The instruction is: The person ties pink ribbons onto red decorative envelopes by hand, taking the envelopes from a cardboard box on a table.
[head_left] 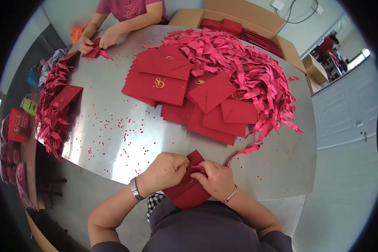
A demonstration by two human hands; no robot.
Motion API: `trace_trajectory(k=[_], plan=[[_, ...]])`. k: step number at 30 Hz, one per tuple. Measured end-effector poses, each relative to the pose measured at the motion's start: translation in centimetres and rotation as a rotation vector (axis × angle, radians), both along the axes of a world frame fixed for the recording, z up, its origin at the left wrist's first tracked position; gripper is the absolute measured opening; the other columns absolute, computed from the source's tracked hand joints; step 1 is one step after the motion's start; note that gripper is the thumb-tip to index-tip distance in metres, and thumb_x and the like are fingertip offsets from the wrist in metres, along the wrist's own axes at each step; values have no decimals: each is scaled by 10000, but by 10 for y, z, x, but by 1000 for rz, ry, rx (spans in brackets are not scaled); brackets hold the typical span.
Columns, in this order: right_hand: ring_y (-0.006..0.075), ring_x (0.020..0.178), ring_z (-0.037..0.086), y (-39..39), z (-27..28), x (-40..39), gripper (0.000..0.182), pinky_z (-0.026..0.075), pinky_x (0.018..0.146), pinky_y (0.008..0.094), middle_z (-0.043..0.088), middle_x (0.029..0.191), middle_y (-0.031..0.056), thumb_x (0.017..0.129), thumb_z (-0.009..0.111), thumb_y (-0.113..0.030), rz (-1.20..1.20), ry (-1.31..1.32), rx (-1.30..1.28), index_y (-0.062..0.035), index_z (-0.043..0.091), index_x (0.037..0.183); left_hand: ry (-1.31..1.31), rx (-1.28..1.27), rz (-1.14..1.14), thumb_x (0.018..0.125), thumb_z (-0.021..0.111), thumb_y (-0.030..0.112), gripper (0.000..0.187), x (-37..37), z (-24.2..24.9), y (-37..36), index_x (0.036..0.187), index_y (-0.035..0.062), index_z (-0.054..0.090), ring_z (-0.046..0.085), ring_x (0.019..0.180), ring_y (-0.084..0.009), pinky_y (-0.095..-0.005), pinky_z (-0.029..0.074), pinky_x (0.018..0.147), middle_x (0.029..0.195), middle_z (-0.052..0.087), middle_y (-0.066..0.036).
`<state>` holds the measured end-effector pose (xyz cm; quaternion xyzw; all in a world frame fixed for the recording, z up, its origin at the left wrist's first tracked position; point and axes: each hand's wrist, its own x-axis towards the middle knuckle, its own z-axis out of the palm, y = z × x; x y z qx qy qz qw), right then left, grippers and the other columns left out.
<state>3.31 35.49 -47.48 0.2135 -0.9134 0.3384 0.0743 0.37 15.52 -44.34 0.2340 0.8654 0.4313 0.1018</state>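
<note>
A red envelope [191, 193] with a small gold mark is held close to my body at the table's front edge. My left hand [166, 171], wearing a wristwatch, is closed at the envelope's upper left edge; its fingertips are partly hidden. My right hand [216, 179], with a bracelet on the wrist, pinches a pink-red ribbon at the upper right of the envelope. A loose ribbon end [247, 150] trails over the table just beyond that hand. Past both hands lie stacked red envelopes [164, 86] with gold print, beside a big heap of ribbons [239, 54].
A metal table [113, 147] is sprinkled with small red dots. Along its left edge lie ribboned envelopes [54, 109]. Across the table a person [130, 12] handles another red envelope. At the back stands an open cardboard box [243, 10] of red envelopes.
</note>
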Motion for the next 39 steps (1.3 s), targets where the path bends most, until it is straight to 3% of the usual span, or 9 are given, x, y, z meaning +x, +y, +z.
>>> trace_trajectory(k=[4, 6, 10, 12, 15, 21, 28, 35, 39], plan=[[264, 607, 633, 4, -2, 0, 275, 489, 521, 370, 629, 690, 79, 789, 728, -334, -17, -36, 44, -94, 601, 829, -448, 482, 690, 941, 552, 116, 158, 0, -10, -36, 913, -7, 648, 629, 599, -107, -269, 515, 530, 697, 633, -32], [264, 583, 624, 4, -3, -3, 261, 487, 512, 369, 617, 664, 77, 793, 723, -311, -3, -30, 54, -91, 583, 803, -459, 465, 880, 923, 562, 94, 161, -7, -17, -66, 1027, -15, 621, 644, 600, -159, -288, 525, 541, 778, 663, -92], [264, 569, 611, 5, -4, -5, 229, 482, 507, 362, 604, 652, 76, 797, 710, -249, 44, -19, 113, -85, 557, 753, 127, -34, 898, 815, 636, 73, 342, 16, -4, -52, 1138, -21, 569, 643, 713, -287, -387, 521, 645, 992, 643, -180], [266, 567, 607, 6, -4, -5, 222, 480, 507, 363, 600, 649, 76, 799, 704, -232, 42, -30, 102, -82, 551, 741, 455, -315, 535, 785, 670, 99, 372, 34, -8, -50, 1135, 9, 586, 617, 785, -309, -411, 510, 686, 980, 624, -153], [274, 594, 612, 8, 3, -6, 207, 484, 532, 375, 604, 666, 79, 804, 696, -223, 50, -89, 59, -78, 560, 749, 124, -147, 278, 761, 704, 138, 224, 45, -7, -31, 973, 77, 665, 595, 837, -303, -391, 499, 714, 883, 600, -101], [270, 701, 616, 30, 16, -8, 162, 481, 614, 345, 635, 790, 112, 821, 678, -180, 157, -406, -163, -34, 610, 843, -152, -55, 377, 745, 716, 145, 151, 43, -10, -23, 827, 38, 649, 602, 760, -290, -386, 491, 664, 834, 595, -108], [69, 687, 597, 86, 37, 12, 211, 498, 629, 245, 659, 820, 53, 850, 664, -70, -40, -819, -434, 28, 645, 1036, -147, -67, 448, 721, 725, 88, 174, 46, -14, -23, 736, -8, 582, 587, 670, -225, -325, 483, 621, 786, 589, -108], [238, 942, 623, 101, 41, 33, 468, 509, 834, 335, 612, 1072, 180, 778, 648, 66, 450, -761, -1020, 78, 541, 1233, -191, 17, 492, 723, 733, 93, 137, 49, -11, -21, 748, 5, 631, 601, 743, -291, -377, 486, 657, 814, 594, -133], [263, 994, 612, 86, 58, 44, 422, 497, 869, 354, 600, 1085, 197, 782, 665, 47, 408, -855, -1264, 86, 567, 1191, -166, -8, 452, 718, 741, 57, 151, 50, -15, -26, 798, -4, 628, 590, 694, -204, -314, 487, 629, 814, 588, -96]])
